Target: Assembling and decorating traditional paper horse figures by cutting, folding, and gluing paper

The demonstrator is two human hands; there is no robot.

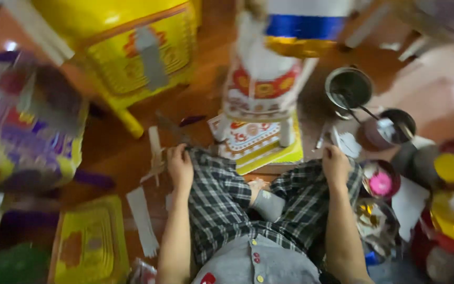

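Observation:
I sit cross-legged on the floor in checked trousers (222, 194). My left hand (179, 167) rests on my left knee with the fingers curled, close to a pale paper strip (155, 150). On my right knee lies my right hand (336, 164), near small white scraps (349, 143). Neither hand shows anything held. Straight ahead stands a white paper model with red and yellow patterns (261, 79) on a patterned yellow-edged sheet (269, 152). The picture is blurred.
A large yellow paper structure (132, 47) stands at the back left, a purple and yellow one (22, 126) at the left. Two metal pots (349, 87) (395, 126) sit at the right, beside bowls and shiny foil pieces (447, 210). A yellow sheet (88, 242) lies front left.

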